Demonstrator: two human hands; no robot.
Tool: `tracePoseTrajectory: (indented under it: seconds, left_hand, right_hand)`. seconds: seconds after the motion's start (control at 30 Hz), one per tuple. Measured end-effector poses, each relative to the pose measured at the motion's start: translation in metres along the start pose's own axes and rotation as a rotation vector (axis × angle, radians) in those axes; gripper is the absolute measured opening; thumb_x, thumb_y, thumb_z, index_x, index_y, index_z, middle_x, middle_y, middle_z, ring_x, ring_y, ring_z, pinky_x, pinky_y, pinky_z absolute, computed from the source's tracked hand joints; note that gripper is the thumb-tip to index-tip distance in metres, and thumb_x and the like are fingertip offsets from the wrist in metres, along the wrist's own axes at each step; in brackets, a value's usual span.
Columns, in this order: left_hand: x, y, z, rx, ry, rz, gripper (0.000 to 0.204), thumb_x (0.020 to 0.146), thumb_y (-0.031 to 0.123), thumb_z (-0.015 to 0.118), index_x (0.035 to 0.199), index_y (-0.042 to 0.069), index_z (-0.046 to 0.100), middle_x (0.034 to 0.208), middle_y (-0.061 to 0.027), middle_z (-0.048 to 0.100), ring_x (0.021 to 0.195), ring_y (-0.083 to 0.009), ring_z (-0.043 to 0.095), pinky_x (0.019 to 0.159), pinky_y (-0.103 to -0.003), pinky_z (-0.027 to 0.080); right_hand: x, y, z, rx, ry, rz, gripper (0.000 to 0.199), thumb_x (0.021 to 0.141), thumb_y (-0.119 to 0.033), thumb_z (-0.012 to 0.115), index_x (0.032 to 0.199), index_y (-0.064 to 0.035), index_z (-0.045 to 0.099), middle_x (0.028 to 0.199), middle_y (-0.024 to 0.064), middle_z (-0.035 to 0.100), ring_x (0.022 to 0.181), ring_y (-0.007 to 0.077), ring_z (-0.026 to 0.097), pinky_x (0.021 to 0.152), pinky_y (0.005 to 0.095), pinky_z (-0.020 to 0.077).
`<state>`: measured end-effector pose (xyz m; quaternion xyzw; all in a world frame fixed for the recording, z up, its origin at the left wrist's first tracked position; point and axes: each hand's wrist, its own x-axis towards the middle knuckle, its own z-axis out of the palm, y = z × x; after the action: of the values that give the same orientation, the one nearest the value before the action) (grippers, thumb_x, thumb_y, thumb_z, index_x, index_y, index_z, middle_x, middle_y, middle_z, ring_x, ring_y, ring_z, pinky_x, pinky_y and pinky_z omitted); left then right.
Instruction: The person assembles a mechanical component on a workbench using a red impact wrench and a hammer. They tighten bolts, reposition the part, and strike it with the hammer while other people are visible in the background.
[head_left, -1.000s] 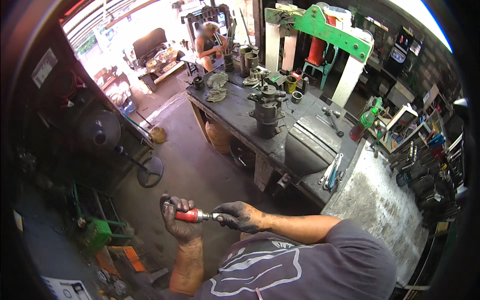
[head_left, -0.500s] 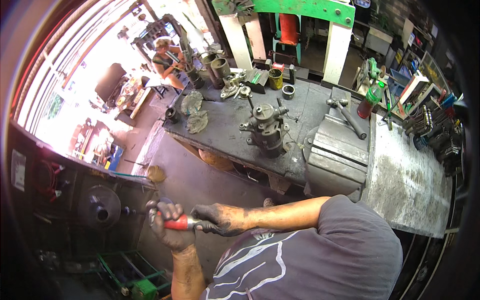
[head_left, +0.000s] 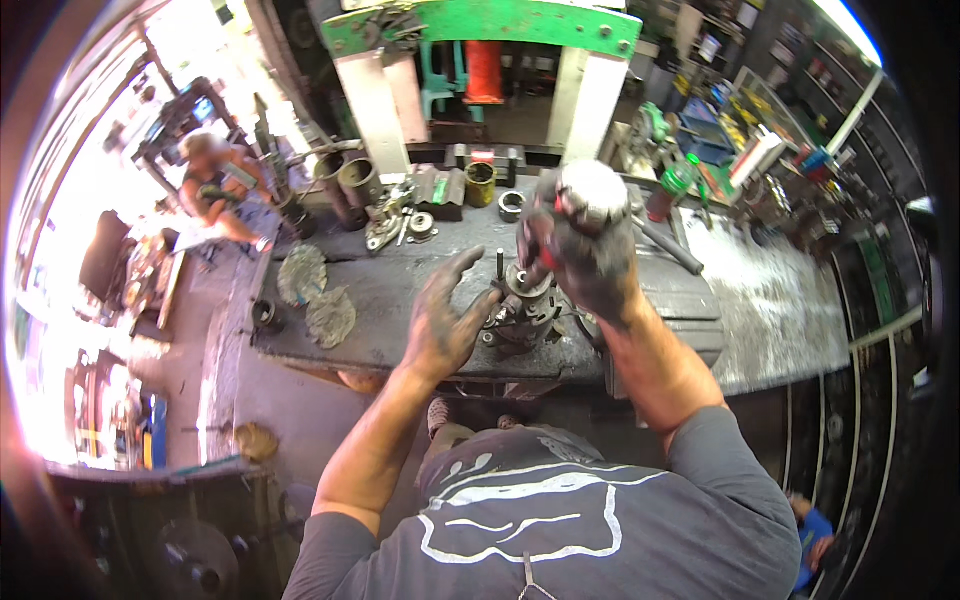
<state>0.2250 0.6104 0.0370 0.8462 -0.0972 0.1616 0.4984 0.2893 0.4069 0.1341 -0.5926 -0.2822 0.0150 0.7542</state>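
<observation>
Red and silver, a tool (head_left: 594,192) is clasped in the right hand (head_left: 592,258); the left hand (head_left: 447,322) is spread beside a metal machine (head_left: 522,318) near the front edge of the worktop (head_left: 382,278).

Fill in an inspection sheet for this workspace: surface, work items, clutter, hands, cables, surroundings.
Surface: dark workbench, worn and stained.
Work items: red-and-metal tool, held up; dark metal assembly stands on the bench, partly hidden by the hands.
Clutter: two crumpled sheets, yellow can, metal ring, metal cylinders, bottle with green cap.
Hands: left hand open beside the assembly, contact unclear; right hand closed around the tool.
Cables: nothing seen for certain.
Surroundings: green beam on white posts beyond the bench; another person at upper left; part of someone in blue at lower right.
</observation>
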Motion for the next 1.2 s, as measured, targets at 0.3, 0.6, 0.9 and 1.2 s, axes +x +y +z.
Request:
tracePoseTrajectory:
  seconds: [0.3, 0.6, 0.9, 1.2]
  left_hand:
    - [0.062, -0.058, 0.007, -0.258, -0.274, 0.171, 0.027, 0.103, 0.018, 0.071, 0.125, 0.002, 0.075, 0.112, -0.0219, 0.077, 0.104, -0.0383, 0.076, 0.091, -0.042, 0.058]
    - [0.069, -0.068, 0.011, -0.317, -0.241, 0.293, 0.025, 0.100, 0.015, 0.073, 0.122, 0.004, 0.077, 0.109, -0.0204, 0.078, 0.103, -0.0407, 0.074, 0.088, -0.045, 0.058]
    - [0.071, -0.069, 0.006, -0.164, -0.326, 0.326, 0.067, 0.089, 0.029, 0.088, 0.146, 0.006, 0.062, 0.141, -0.0242, 0.067, 0.130, -0.0440, 0.064, 0.108, -0.049, 0.053]
    - [0.048, -0.067, 0.028, -0.121, -0.650, -0.022, 0.114, 0.074, 0.031, 0.096, 0.163, 0.001, 0.032, 0.163, -0.0283, 0.042, 0.153, -0.0451, 0.041, 0.127, -0.050, 0.037]
  right_hand:
    - [0.056, 0.015, 0.058, -0.156, 0.294, -0.090, 0.021, 0.092, -0.011, 0.085, 0.102, -0.0023, 0.069, 0.074, 0.0002, 0.068, 0.063, 0.0090, 0.064, 0.055, 0.0266, 0.0523]
    - [0.048, 0.021, 0.057, -0.296, 0.396, 0.013, 0.023, 0.090, -0.013, 0.087, 0.095, -0.0019, 0.068, 0.080, 0.0034, 0.071, 0.067, 0.0108, 0.063, 0.061, 0.0294, 0.0525]
    - [0.053, 0.018, 0.070, -0.587, 0.512, -0.081, 0.066, 0.079, -0.018, 0.098, 0.132, -0.0022, 0.062, 0.106, 0.0071, 0.072, 0.096, 0.0173, 0.071, 0.087, 0.0325, 0.0595]
    - [0.059, 0.010, 0.045, -0.608, 0.251, -0.179, 0.038, 0.078, -0.018, 0.096, 0.100, -0.0015, 0.070, 0.096, 0.0072, 0.070, 0.087, 0.0164, 0.067, 0.076, 0.0327, 0.0563]
